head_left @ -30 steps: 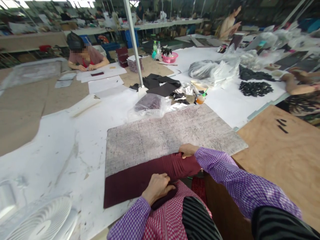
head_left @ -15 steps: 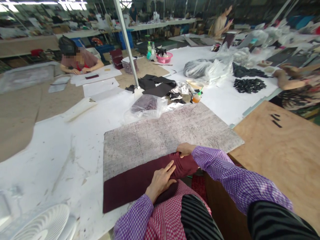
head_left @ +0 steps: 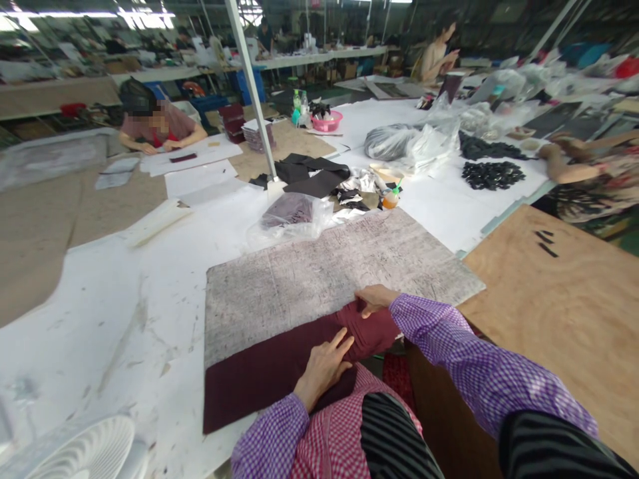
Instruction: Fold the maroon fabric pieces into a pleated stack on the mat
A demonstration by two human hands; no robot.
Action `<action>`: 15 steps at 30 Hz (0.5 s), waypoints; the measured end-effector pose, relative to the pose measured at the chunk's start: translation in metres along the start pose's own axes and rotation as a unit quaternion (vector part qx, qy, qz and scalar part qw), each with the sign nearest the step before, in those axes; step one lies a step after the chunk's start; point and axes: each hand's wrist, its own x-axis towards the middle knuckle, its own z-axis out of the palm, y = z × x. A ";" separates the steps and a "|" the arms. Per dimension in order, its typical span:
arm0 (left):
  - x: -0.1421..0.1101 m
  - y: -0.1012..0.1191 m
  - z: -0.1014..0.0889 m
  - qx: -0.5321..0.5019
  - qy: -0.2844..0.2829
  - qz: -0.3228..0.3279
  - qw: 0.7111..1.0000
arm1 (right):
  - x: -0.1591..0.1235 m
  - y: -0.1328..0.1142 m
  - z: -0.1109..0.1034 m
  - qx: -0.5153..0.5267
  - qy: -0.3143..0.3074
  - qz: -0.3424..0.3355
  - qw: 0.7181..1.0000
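Note:
A dark maroon sheet of material lies along the near edge of a scuffed grey cutting mat. My left hand rests flat on the sheet near its right part, fingers stretched out. My right hand is closed on the sheet's far right edge, where the material is gathered into folds. Both sleeves are purple check.
A clear bag of maroon pieces, black pieces and an orange-capped bottle lie beyond the mat. A white pole stands behind. A plywood board is at right, a fan at bottom left. Other people work at the tables.
My left hand has gone from a closed grip at the sheet's near edge to lying flat with fingers spread. My right hand has stayed on the folded edge.

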 end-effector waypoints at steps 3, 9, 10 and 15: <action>0.000 0.000 0.001 0.001 0.006 0.000 1.000 | -0.005 0.017 -0.003 0.000 -0.011 0.006 1.000; -0.001 -0.001 0.002 0.001 0.019 0.004 1.000 | -0.017 0.045 0.005 0.032 0.020 0.026 0.999; -0.001 -0.002 0.003 0.001 0.022 0.003 1.000 | -0.018 0.047 0.008 0.039 0.025 0.030 0.998; -0.001 -0.003 0.007 -0.004 0.031 -0.002 0.999 | -0.023 0.052 0.021 0.066 0.043 0.042 0.996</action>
